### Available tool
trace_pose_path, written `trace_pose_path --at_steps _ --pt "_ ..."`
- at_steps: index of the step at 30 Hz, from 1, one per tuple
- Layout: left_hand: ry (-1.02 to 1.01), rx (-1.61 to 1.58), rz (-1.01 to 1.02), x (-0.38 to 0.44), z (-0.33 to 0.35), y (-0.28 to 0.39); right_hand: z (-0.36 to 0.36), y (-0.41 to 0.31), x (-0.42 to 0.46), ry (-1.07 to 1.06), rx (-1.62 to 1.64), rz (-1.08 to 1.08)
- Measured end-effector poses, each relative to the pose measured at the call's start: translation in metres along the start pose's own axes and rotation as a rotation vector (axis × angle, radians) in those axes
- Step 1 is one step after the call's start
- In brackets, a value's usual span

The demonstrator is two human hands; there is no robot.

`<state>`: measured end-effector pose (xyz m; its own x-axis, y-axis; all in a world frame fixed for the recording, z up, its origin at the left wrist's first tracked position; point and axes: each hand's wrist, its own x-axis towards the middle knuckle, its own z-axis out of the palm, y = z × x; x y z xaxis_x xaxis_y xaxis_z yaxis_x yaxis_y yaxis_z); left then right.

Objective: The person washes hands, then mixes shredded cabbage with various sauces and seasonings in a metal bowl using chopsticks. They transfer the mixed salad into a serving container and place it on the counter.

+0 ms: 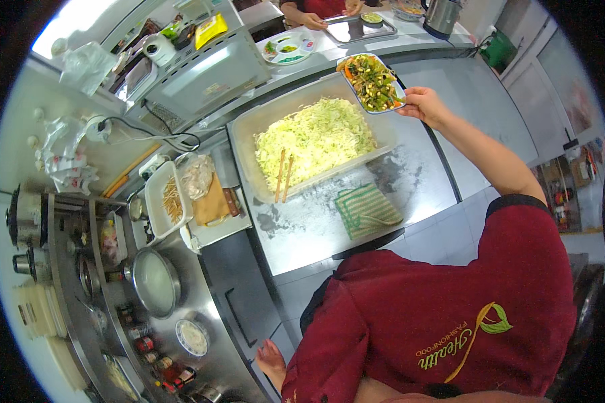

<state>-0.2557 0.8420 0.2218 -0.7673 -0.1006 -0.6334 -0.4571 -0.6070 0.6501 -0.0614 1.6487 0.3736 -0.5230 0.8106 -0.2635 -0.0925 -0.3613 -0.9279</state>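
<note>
My right hand (421,107) grips the corner of a blue-rimmed white rectangular dish (359,95). Chopped green vegetables, orange pieces and pale yellow bits (374,83) fill it. The dish is above the far right corner of a big translucent plastic tub (307,189). Inside that tub is a heap of shredded cabbage (315,136), with a pair of wooden chopsticks (284,176) leaning over the near rim. My left hand (270,358) is low, beside the steel counter and dark drawer front, with nothing seen in it.
A folded green-striped cloth (368,209) lies on the steel worktop (307,242). Leftward are a cutting board (213,201) with a knife (231,201), a white bin (156,201) and a steel bowl (156,282). Across the counter, another person's hands (313,21) touch a metal tray (360,29).
</note>
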Motion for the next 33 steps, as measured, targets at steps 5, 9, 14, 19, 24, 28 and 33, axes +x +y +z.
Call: trace_pose_path --at_steps 5,9,14,19,24,28,33 --pt "0.013 0.006 -0.01 0.0 0.05 -0.007 -0.048 -0.02 0.024 0.05 0.007 -0.027" --pt "0.034 0.135 -0.028 -0.008 0.083 -0.02 -0.086 -0.027 0.046 0.136 0.003 -0.042" --pt "0.05 0.157 -0.047 -0.012 0.099 -0.029 -0.113 -0.024 0.089 0.197 0.0 -0.047" --pt "0.096 0.302 -0.047 -0.022 0.112 -0.025 -0.116 -0.036 0.142 0.231 -0.005 -0.038" --pt "0.316 0.652 0.015 -0.053 0.154 -0.042 -0.113 -0.043 0.203 0.216 0.064 -0.089" --pt "0.258 0.847 0.054 -0.04 0.117 -0.037 -0.093 -0.054 0.242 0.244 0.113 -0.121" --pt "0.141 0.241 -0.152 -0.047 0.109 -0.027 -0.085 -0.06 0.284 0.182 0.114 -0.175"
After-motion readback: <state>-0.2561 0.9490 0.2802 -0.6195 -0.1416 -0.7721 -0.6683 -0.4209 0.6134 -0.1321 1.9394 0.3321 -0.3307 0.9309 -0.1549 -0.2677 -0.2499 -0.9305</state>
